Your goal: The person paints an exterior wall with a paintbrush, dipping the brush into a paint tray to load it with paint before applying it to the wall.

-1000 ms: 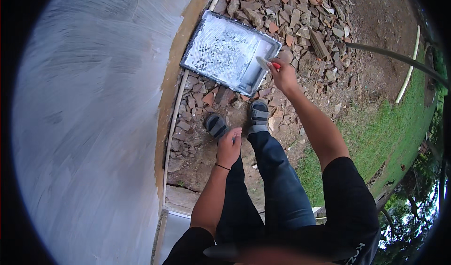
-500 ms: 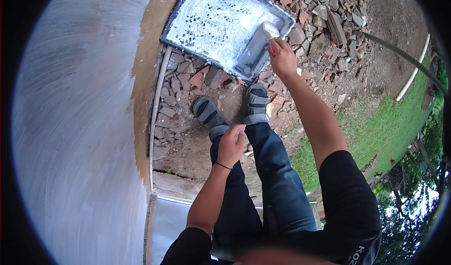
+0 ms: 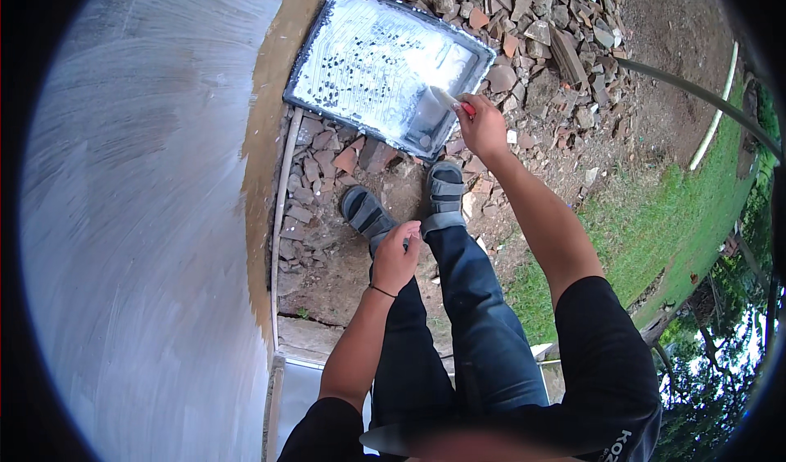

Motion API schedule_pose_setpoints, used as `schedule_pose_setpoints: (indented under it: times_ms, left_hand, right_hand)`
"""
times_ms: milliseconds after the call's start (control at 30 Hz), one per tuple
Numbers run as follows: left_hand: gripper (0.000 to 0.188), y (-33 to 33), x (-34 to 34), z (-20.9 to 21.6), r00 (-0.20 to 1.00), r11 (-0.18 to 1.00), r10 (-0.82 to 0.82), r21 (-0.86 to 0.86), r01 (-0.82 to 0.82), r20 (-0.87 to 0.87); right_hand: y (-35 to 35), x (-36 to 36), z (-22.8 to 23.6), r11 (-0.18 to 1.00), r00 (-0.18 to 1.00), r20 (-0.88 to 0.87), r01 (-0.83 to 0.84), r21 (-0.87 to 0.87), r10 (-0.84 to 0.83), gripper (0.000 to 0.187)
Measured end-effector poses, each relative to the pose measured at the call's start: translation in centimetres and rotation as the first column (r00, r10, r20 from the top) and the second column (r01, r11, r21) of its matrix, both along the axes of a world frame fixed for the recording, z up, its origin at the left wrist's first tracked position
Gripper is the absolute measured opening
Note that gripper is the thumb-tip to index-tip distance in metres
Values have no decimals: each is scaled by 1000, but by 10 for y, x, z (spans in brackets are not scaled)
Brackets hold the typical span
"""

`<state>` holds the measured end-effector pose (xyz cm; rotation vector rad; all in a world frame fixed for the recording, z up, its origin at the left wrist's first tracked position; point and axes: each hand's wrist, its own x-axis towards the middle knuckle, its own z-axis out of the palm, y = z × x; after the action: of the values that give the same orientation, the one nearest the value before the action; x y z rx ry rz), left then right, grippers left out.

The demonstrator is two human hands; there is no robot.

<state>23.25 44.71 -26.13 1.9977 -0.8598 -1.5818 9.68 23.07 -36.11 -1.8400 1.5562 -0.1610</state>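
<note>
My right hand is closed round the red handle of a paintbrush. The brush's pale, paint-coated head hangs over the deep end of a black paint tray. White paint covers most of the tray's ridged floor, with dark specks showing through. Whether the bristles touch the tray I cannot tell. Lower down, in front of my legs, my left hand is loosely curled, fingertips drawn together, and I see nothing in it. A dark band circles that wrist.
To the left rises a wall with streaky whitish paint and a brown strip along its base. A thin pipe runs beside it. Broken bricks and stones lie around the tray. A dark hose and grass are at right.
My right hand has drawn back slightly, and the brush has swung to point leftward, baring more of its red handle. The view has shifted a little; my left hand stays much the same.
</note>
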Motion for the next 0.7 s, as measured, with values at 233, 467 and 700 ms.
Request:
schedule_pose_setpoints:
  times_ms: [233,467,700]
  left_hand:
    - [22,-5,0,5,999,999,29,-18,-29,19]
    - [21,10,-1,5,999,1000,7,-8,-7,40]
    - [22,6,-12,7,998,999,-31,-5,32,49]
  right_hand:
    - [-32,1,-7,986,992,-66,116,117,-108,26]
    - [-22,-12,16,960,965,16,260,103,-263,29]
    - [-5,-47,3,609,624,149,634,476,-767,32]
